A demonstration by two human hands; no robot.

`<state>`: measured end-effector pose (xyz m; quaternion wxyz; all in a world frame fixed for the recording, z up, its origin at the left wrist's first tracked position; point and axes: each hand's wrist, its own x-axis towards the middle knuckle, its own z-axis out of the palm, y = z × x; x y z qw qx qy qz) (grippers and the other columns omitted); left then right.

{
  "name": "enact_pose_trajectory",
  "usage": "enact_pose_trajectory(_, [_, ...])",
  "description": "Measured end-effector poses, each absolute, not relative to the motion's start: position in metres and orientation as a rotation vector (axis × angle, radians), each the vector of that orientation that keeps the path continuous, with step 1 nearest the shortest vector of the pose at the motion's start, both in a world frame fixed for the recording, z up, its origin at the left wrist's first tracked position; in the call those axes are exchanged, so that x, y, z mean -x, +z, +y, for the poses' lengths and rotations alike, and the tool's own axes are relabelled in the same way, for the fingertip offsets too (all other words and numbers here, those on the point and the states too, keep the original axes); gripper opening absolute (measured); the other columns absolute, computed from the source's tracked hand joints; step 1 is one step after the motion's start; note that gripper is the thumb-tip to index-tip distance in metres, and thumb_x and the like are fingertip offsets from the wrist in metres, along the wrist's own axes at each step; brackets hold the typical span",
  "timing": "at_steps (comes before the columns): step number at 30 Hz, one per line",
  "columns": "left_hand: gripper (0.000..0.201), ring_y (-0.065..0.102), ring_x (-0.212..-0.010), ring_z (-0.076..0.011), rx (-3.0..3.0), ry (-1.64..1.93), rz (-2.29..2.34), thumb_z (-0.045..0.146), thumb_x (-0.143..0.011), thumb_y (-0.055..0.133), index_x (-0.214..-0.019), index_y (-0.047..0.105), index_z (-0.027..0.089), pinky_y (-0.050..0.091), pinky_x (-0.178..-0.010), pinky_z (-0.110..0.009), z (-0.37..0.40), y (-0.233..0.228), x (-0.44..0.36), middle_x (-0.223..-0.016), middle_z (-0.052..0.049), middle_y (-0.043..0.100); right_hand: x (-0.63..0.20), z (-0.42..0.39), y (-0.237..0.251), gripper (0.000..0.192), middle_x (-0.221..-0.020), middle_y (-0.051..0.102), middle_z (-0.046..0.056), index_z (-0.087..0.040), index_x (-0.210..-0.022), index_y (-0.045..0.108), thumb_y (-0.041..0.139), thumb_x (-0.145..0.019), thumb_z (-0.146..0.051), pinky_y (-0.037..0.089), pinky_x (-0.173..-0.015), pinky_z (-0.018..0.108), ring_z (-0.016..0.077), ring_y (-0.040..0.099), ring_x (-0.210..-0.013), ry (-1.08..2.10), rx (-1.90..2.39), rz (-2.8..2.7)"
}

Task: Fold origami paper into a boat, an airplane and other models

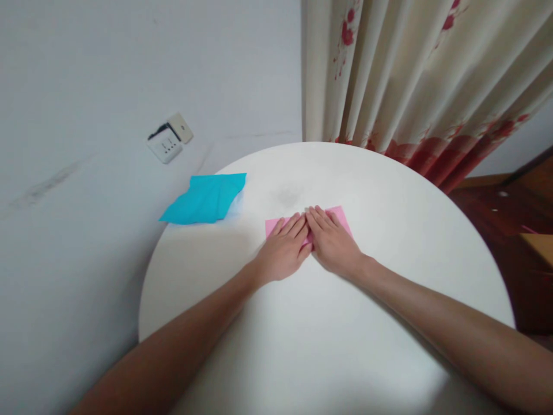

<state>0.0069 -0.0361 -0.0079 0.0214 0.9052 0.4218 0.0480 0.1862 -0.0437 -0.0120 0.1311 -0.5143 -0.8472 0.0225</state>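
A pink sheet of paper lies flat near the middle of the round white table. My left hand and my right hand both press flat on it, side by side, fingers together and pointing away from me, index fingers touching. The hands cover most of the sheet; only its far corners and edges show. Neither hand grips anything.
A folded blue paper lies at the table's far left edge, partly over the rim. A grey wall with a white socket stands to the left. A cream curtain with red flowers hangs behind the table. Dark wooden floor shows at right.
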Motion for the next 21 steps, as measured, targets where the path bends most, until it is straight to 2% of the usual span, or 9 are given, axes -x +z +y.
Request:
enact_pose_trajectory(3, [0.057,0.022,-0.155,-0.0264,-2.797,0.141,1.315,0.037,-0.105,0.03,-0.156,0.032,0.009,0.017,-0.126,-0.049,-0.0366,-0.0078,-0.0084,-0.164,-0.014,0.03,-0.1844,-0.0404,-0.0138,0.062,-0.162,0.032,0.022,0.004,-0.155,0.03,0.035,-0.097,-0.019,0.024,-0.124,0.047,0.0288,0.026,-0.153,0.153,1.463,-2.476])
enact_pose_trajectory(8, [0.06,0.021,-0.155,-0.0267,-2.78,0.16,1.326,0.038,-0.105,0.032,-0.157,0.029,0.009,0.018,-0.126,-0.049,-0.0366,-0.0088,-0.0085,-0.166,-0.012,0.026,-0.1863,-0.0389,-0.0162,0.059,-0.163,0.031,0.02,0.001,-0.156,0.031,0.022,-0.105,-0.029,0.023,-0.124,0.049,0.0281,0.025,-0.153,0.138,1.511,-2.433])
enact_pose_trajectory(21, [0.057,0.019,-0.156,-0.0233,-2.758,0.134,1.396,0.032,-0.106,0.02,-0.159,0.026,0.012,0.02,-0.126,-0.048,-0.0362,-0.0102,-0.0086,-0.167,-0.007,0.025,-0.1857,-0.0402,-0.0169,0.06,-0.164,0.031,0.017,-0.003,-0.156,0.032,0.025,-0.106,-0.034,0.021,-0.124,0.048,0.028,0.024,-0.153,0.071,1.572,-2.423])
